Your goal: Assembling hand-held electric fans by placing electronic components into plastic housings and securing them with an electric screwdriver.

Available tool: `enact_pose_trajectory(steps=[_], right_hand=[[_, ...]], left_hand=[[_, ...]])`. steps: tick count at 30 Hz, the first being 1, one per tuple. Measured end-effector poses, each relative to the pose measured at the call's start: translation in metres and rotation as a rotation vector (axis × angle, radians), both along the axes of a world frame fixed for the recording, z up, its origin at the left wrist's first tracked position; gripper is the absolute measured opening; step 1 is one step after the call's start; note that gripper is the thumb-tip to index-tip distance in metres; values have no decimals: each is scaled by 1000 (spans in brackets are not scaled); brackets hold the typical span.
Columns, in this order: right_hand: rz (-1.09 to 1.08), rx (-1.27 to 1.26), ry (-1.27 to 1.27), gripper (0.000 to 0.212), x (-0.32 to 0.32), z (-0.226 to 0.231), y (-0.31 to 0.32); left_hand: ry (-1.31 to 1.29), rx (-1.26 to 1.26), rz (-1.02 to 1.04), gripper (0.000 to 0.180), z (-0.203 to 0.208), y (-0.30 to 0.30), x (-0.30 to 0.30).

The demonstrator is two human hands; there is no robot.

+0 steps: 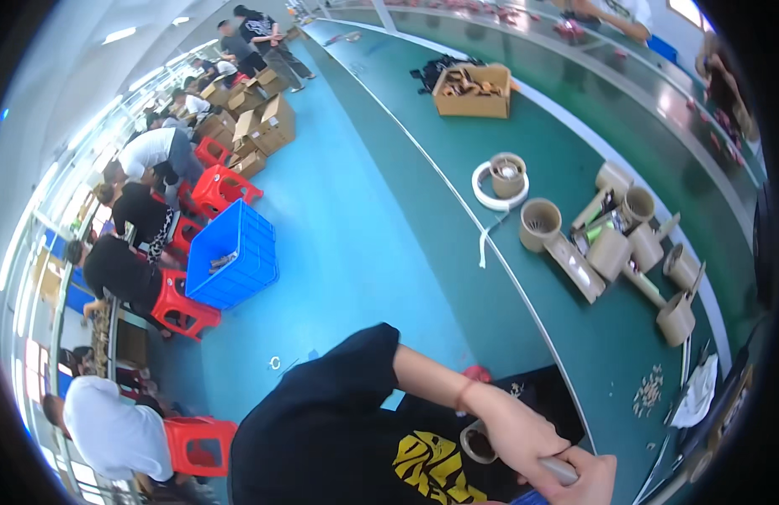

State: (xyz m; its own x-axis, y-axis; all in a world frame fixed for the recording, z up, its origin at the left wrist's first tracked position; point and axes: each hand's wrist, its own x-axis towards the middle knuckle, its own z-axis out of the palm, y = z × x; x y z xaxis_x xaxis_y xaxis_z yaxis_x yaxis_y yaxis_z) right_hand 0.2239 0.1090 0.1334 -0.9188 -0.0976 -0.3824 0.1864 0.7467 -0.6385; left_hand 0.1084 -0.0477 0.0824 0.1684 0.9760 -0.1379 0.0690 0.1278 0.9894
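At five o'clock in the head view, the fingers of the right hand pinch a beige handle slanting from ten to four o'clock, while the left hand, its grip hidden, is nearer the round beige cup toward ten.

Counts by kind: one left hand and one right hand; one handle between them; at least eight beige cylindrical housings, one white roll and one open cardboard box on the bench; one blue crate; at least five red stools.
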Motion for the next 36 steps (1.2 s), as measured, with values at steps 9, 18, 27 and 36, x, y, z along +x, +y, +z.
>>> enact_pose_trajectory(steps=[9,18,27,36], right_hand=[[-614,-601,414,60,-14,-43,-8],[-461,-486,593,42,-27,-82,-27],[-683,-272,769,17,-14,-89,27],[-549,175,695,24,-43,-100,40]], left_hand=[[-724,-258,694,64,-25,16,-2],[-85,595,942,52,15,23,-89],[-192,546,686,48,-15,46,-105],[-65,566,631,47,-4,56,-105]])
